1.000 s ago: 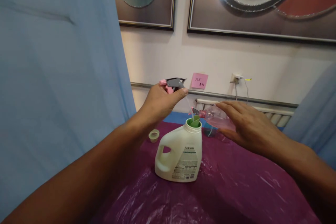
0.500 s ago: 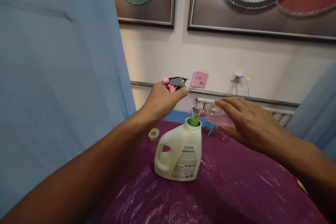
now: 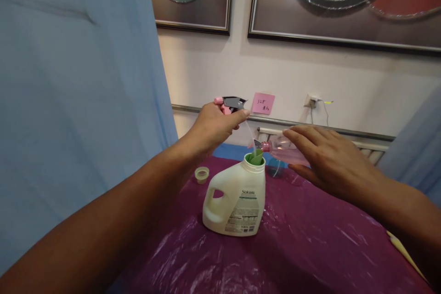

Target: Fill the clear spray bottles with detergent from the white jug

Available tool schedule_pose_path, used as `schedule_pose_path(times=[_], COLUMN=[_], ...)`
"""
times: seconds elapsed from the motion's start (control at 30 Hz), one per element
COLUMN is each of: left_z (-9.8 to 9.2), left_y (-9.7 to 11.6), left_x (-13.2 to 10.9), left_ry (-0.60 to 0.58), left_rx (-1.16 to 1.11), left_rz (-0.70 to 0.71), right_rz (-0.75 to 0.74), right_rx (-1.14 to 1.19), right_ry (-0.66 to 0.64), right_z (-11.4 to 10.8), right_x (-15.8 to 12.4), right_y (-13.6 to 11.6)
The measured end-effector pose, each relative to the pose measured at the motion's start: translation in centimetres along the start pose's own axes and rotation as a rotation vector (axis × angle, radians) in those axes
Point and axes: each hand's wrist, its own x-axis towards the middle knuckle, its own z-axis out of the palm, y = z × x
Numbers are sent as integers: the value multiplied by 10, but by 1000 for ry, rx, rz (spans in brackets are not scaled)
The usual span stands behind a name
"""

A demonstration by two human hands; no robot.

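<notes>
My left hand [image 3: 217, 126] is closed around a pink and grey spray trigger head [image 3: 234, 102]. Its thin clear tube hangs down to the mouth of a white detergent jug [image 3: 237, 204], which stands upright with a green spout in its neck. In my right hand [image 3: 320, 154] is a clear bottle of pink liquid [image 3: 285, 150], tipped nearly level with its neck just above the jug's opening. Fingers and thumb grip the bottle from its far and near sides.
A small translucent cap [image 3: 201, 174] lies on the purple plastic-covered table [image 3: 310, 243], left of the jug. Behind the jug stands a blue spray bottle [image 3: 275, 168], partly hidden. A blue curtain [image 3: 79, 101] hangs at left; a pink note [image 3: 263, 103] and a socket with cables [image 3: 312, 102] are on the wall.
Both hands hold almost the same places, with the bottle still tipped over the jug. The left hand has shifted only slightly, and the view has moved a little.
</notes>
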Motion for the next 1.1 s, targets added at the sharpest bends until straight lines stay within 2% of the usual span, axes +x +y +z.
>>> schedule_pose_path(times=[0.23, 0.6, 1.1], left_z=[3, 5, 5], left_y=[2, -1, -1], left_x=[8, 13, 14], left_ry=[-51, -92, -87], left_rx=[-80, -72, -62], left_rz=[-96, -91, -82], right_rz=[0, -23, -45], right_rx=[-8, -66, -94], right_ry=[3, 33, 22], right_z=[0, -2, -5], right_x=[0, 1, 3], right_y=[0, -2, -1])
